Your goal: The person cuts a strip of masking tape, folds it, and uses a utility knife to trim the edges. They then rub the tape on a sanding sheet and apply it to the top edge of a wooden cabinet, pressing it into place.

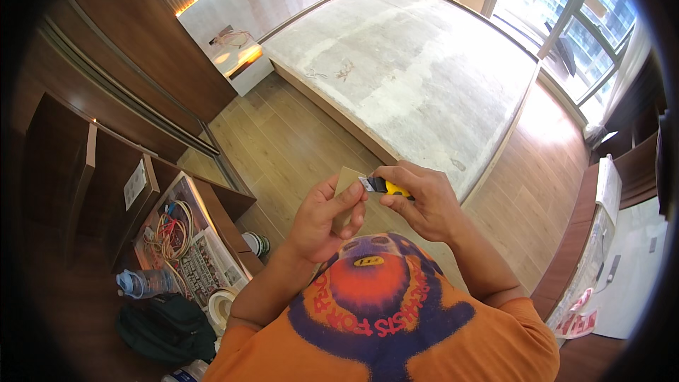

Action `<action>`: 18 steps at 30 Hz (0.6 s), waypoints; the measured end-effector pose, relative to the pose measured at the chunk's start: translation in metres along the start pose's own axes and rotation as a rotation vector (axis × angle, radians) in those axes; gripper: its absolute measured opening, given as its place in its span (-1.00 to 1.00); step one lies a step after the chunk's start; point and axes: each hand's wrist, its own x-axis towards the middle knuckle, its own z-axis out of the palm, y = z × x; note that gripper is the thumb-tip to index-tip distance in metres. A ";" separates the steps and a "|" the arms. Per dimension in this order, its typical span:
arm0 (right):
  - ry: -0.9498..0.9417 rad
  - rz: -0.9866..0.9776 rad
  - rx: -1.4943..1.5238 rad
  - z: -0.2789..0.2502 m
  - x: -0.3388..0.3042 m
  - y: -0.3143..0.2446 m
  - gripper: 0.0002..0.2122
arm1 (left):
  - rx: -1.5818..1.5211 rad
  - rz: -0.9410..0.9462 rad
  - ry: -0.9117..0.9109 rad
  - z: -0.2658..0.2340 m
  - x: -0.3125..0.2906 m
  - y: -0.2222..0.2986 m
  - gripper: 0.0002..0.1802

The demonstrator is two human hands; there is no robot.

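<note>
In front of my chest, my left hand (pixel 320 221) pinches a small flat tan piece (pixel 346 180) between thumb and fingers. It looks like card or thin board; I cannot tell which. My right hand (pixel 433 204) is wrapped round a yellow and black utility knife (pixel 397 189), its silver blade end pointing left. That end meets the right edge of the tan piece, close to my left fingertips. Whether the blade has cut into it cannot be made out.
Ahead lies a wide low platform (pixel 396 49) with a wood edge and patchy grey-white top. At lower left, a shelf unit holds tangled wires (pixel 170 232); a water bottle (pixel 145 283) and dark bag (pixel 166 329) sit near it. Plastic-wrapped panels (pixel 594 262) stand right.
</note>
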 end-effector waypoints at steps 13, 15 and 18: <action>0.277 0.407 0.082 -0.032 -0.003 0.078 -0.62 | 0.242 0.204 0.105 0.010 -0.015 0.002 -0.78; 0.245 0.445 0.220 -0.026 -0.012 0.090 -0.62 | 0.270 0.259 0.131 0.005 -0.011 0.001 -0.78; 0.175 0.498 0.536 -0.011 -0.015 0.099 -0.62 | 0.322 0.336 0.253 0.008 -0.012 -0.003 -0.81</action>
